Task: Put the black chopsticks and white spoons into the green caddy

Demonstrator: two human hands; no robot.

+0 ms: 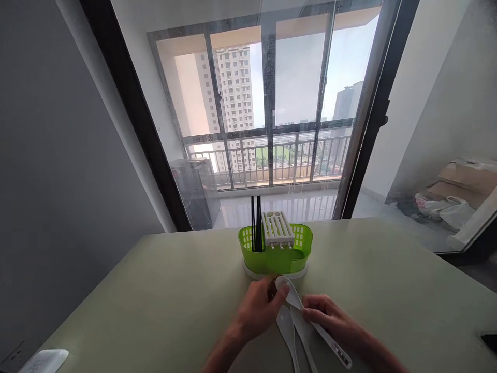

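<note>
The long white spoon (pixel 332 345) at the bottom of the frame is smooth and shiny, and so are the other two spoons (pixel 286 326) near it. In the middle, the green basket (pixel 252 262) is shiny plastic, and the white rack (pixel 281 240) looks like smooth, hard plastic. The black chopsticks (pixel 259 228) look smooth. The pale counter (pixel 174 300) is smooth with a soft shine. Up top, the window (pixel 298 83) is smeary glass. At the right, the box (pixel 466 178) is dull brown cardboard and the bag (pixel 458 213) is thin, crinkly plastic.
</note>
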